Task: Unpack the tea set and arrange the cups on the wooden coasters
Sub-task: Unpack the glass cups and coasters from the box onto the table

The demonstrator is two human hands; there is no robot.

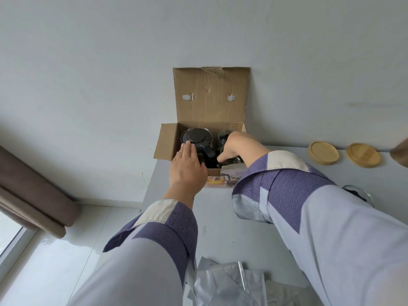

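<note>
An open cardboard box [167, 142] stands on the white table against the wall, its lid flap up. Inside it sits a glass teapot with a black lid [196, 136] on the left and glass cups [224, 135] on the right. My left hand [187, 164] lies flat, fingers straight, on the teapot's lid and the box's front edge. My right hand [237, 145] reaches down into the right side of the box, fingers curled around a glass cup there; the fingertips are hidden. Two round wooden coasters [323, 153] [363, 155] lie by the wall to the right.
A glass cup [358, 193] stands on the table behind my right sleeve, partly hidden. Clear plastic wrapping [229, 281] lies at the table's near edge. The table's left edge [146, 191] drops to a white tiled floor; a brown curtain [33, 191] hangs at the left.
</note>
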